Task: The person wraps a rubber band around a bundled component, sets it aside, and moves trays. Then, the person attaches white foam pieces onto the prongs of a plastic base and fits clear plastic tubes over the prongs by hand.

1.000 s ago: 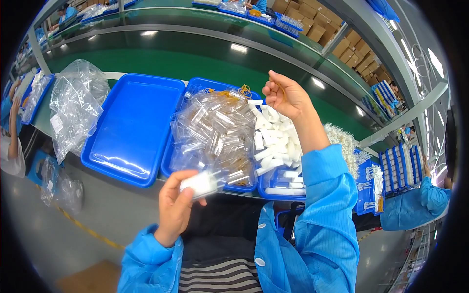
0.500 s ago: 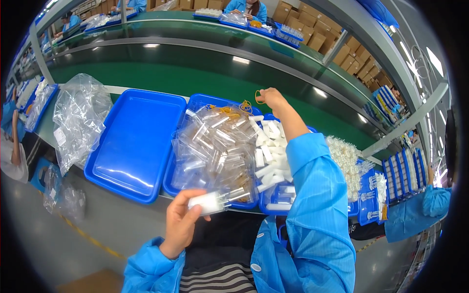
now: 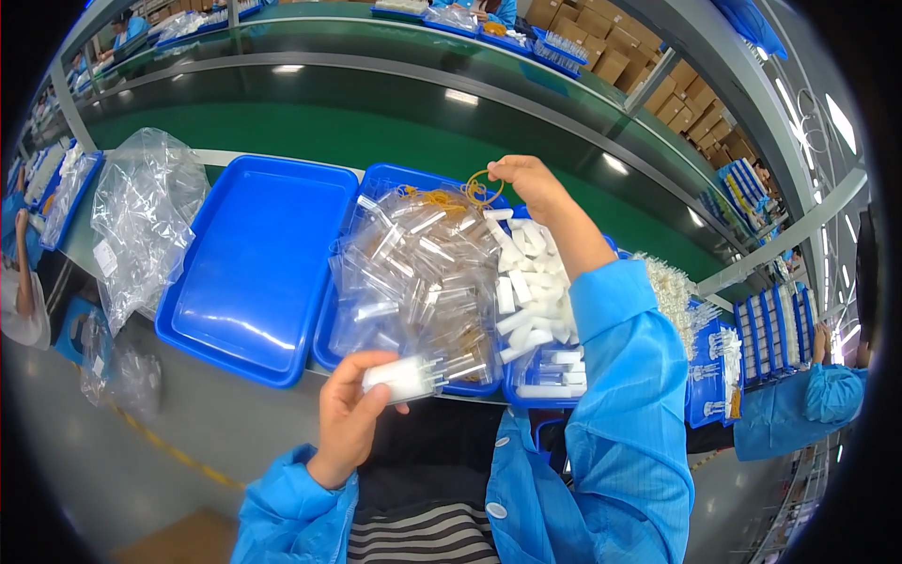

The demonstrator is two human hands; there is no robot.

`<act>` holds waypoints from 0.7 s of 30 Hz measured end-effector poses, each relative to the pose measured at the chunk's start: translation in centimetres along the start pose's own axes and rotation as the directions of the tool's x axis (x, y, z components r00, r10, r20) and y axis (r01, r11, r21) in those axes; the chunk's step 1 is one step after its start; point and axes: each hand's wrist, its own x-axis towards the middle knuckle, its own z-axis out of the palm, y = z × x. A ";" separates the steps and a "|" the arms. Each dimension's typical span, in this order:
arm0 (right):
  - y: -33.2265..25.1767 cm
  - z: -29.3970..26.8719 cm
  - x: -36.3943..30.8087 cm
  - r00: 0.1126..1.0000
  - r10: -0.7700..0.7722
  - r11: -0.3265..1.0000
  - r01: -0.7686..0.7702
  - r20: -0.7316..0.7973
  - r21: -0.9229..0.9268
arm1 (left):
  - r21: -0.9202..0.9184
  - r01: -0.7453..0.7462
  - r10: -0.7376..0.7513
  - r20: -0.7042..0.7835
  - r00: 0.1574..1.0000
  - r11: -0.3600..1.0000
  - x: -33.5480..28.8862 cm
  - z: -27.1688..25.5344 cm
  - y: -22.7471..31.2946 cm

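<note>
My left hand (image 3: 349, 418) is closed around a white block with thin clear tubes (image 3: 399, 378), held level above the near edge of the trays. The tubes point right. Farther off, the fingertips of my right hand (image 3: 537, 191) pinch a yellow rubber band (image 3: 499, 195), which hangs as a loop. Below that band lie more yellow rubber bands (image 3: 432, 198), at the far end of a blue tray heaped with clear plastic tubes (image 3: 404, 268). White plastic pieces (image 3: 537, 282) fill the tray to its right, partly hidden by my right sleeve.
Left of the tubes lies a blue tray (image 3: 258, 273), with a crumpled clear bag (image 3: 141, 216) beside it. A green conveyor belt (image 3: 376, 122) runs behind. Clear parts (image 3: 669, 301) are piled at the right. Co-workers sit across the belt and at both sides.
My right hand has drawn slightly nearer and to the right, and the rubber band now shows as a wider loop. The left hand still holds the white block, almost in place.
</note>
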 end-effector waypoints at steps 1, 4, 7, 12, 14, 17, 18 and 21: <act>-1.1 -0.3 -1.5 0.999 -0.017 0.999 0.018 -0.027 0.041 | 0.002 -0.006 0.006 0.004 1.000 1.000 -0.1 0.0 0.0; -1.9 -2.4 -4.7 0.993 0.092 0.911 -0.113 0.071 0.397 | -0.011 0.002 -0.002 0.024 1.000 1.000 -0.2 0.5 -0.2; -2.7 -4.0 -9.5 0.969 0.131 0.659 -0.243 0.210 0.712 | -0.033 0.018 -0.016 0.041 0.999 0.999 0.0 1.4 -0.4; -1.6 -2.8 -21.4 0.982 -0.051 0.509 -0.129 0.179 0.851 | -0.074 0.073 -0.067 0.077 0.995 0.995 -0.5 3.2 -0.8; -0.1 -2.8 -24.6 0.983 -0.121 0.747 -0.003 0.141 0.665 | -0.064 0.092 -0.086 0.091 0.992 0.994 -0.4 3.5 -1.4; -2.0 -0.4 -28.4 0.933 -0.345 0.935 0.351 0.102 -0.050 | -0.041 0.107 -0.102 0.120 0.988 0.993 -0.6 3.8 -2.4; -2.2 1.0 -29.1 0.899 -0.424 0.883 0.438 0.114 -0.167 | -0.011 0.110 -0.108 0.117 0.987 0.994 -0.6 3.7 -3.0; -2.1 2.8 -29.9 0.850 -0.517 0.770 0.514 0.102 -0.379 | 0.064 0.081 -0.091 0.174 0.980 0.995 -1.0 4.9 -4.4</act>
